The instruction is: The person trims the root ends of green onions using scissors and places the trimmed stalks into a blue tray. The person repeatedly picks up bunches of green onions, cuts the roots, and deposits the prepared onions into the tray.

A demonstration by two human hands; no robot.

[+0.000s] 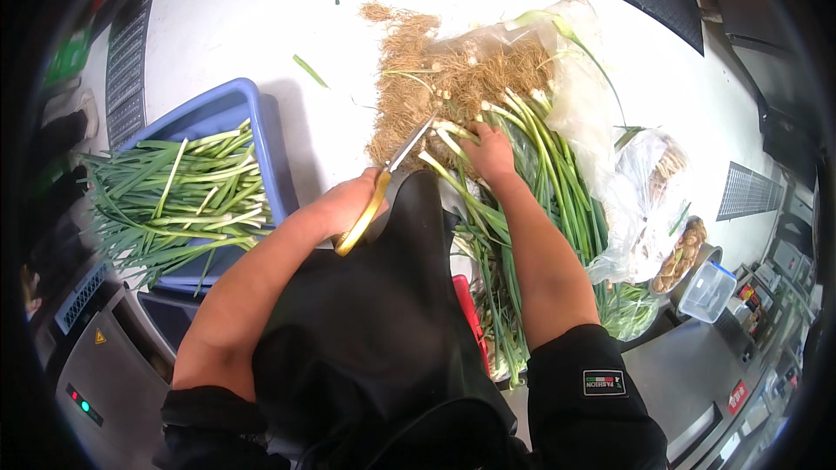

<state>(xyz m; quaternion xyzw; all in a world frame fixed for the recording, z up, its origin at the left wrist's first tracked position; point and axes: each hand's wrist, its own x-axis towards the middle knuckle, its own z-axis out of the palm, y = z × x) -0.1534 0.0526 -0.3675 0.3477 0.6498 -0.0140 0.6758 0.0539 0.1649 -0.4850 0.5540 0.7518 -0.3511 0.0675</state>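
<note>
My left hand [349, 205] grips scissors [366, 215] by their gold-coloured handles, blades pointing up and to the right. Their tips reach the brown fibrous roots [405, 78], beside the pale stalk ends near my right hand. My right hand [488, 151] is closed around a few green garlic stalks [452, 137], their pale ends pointing left. More long stalks [555, 170] lie under and beside my right forearm, leaves towards me. To the left, a blue plastic tub [264, 143] holds a heap of rootless stalks [209, 196], some leaves hanging over its side.
A clear plastic bag [581, 98] lies by the roots. Further right are a tied plastic bag [646, 202], a bowl of brown knobbly roots [682, 254] and a clear plastic container [707, 292]. A red plastic edge [470, 320] shows beside my black apron [366, 326].
</note>
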